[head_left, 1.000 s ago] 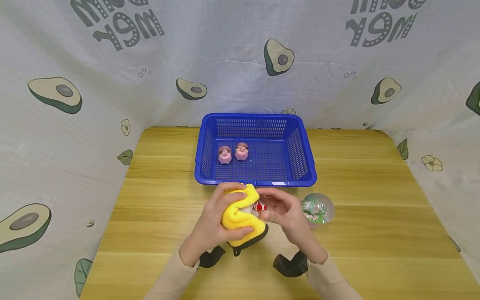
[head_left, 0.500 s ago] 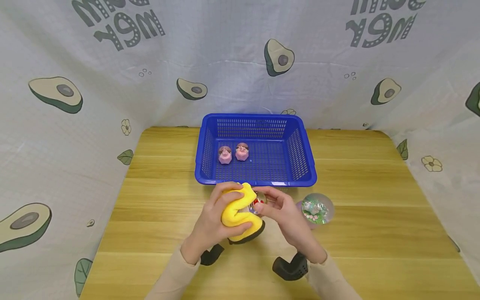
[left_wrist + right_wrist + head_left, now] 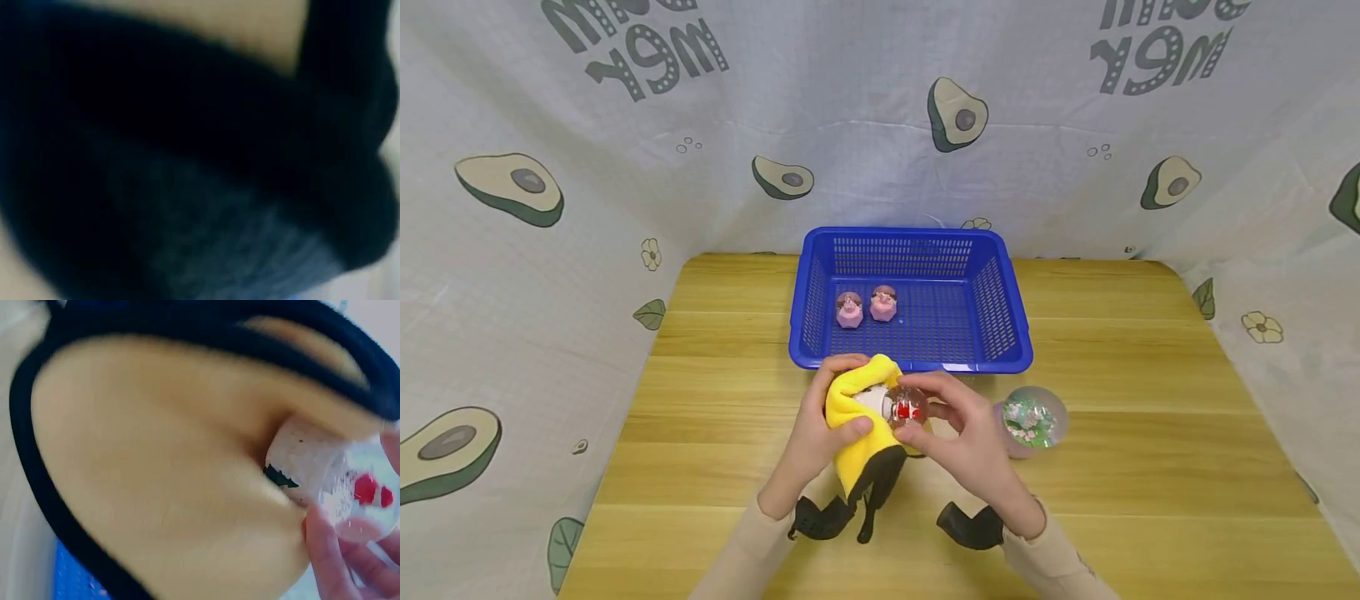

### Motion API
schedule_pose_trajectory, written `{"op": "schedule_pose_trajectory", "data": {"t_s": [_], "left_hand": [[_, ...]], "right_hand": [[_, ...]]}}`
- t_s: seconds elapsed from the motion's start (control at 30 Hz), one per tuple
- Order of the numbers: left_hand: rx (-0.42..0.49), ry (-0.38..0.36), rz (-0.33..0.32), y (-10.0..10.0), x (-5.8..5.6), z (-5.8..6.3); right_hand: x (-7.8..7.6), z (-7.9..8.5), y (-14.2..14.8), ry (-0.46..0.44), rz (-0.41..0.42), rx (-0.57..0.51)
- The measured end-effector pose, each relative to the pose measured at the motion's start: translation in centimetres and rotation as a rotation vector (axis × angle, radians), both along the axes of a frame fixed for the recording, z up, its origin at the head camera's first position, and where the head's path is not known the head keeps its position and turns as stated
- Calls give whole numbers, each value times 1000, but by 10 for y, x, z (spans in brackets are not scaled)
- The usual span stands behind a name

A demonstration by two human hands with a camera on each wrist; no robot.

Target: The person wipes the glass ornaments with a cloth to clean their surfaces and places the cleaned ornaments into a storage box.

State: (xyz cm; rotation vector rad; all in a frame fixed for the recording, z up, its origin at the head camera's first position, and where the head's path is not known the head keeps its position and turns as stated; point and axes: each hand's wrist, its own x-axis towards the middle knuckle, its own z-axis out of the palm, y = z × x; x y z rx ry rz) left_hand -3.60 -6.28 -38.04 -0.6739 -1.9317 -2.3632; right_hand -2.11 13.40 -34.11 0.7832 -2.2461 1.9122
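Note:
A small snow globe point(image 3: 907, 408) with a white base and a red figure inside its dome lies sideways between the hands. My left hand point(image 3: 815, 425) grips a yellow cloth point(image 3: 853, 458) with black trim, folded round the white base. Thumb and fingers of my right hand point(image 3: 966, 429) pinch the clear dome. Seen from the right wrist, the cloth point(image 3: 156, 469) covers much of the view, while the white base point(image 3: 300, 459) and right fingers point(image 3: 328, 550) show beyond it. Dark, blurred cloth trim point(image 3: 187, 156) blocks most of the left wrist view.
Just beyond the hands stands a blue basket point(image 3: 910, 367) holding two small pink snow globes point(image 3: 849, 312). A larger snow globe point(image 3: 1033, 418) with a lilac base is on the wooden table point(image 3: 1150, 467), right of my right hand. A white avocado-print curtain point(image 3: 865, 108) hangs behind.
My left hand has shifted slightly left and turned the cloth, so its black trim hangs lower. More of the snow globe's white base and dome shows now. My right hand still pinches the dome.

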Motion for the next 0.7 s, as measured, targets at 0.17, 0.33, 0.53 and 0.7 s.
{"op": "schedule_pose_trajectory", "data": {"t_s": [0.17,0.33,0.53,0.7], "left_hand": [[240,-261,-191,-2,-1,-6],[299,-420,-334,-8,2,-3],[251,-509,-358,-13,6,-1],[281,-370,-277,-5,3,-2]], "right_hand": [[-7,1,1,386,71,136],[-11,5,0,699,135,240],[-10,6,2,765,161,328],[-12,2,3,678,170,226]]}}
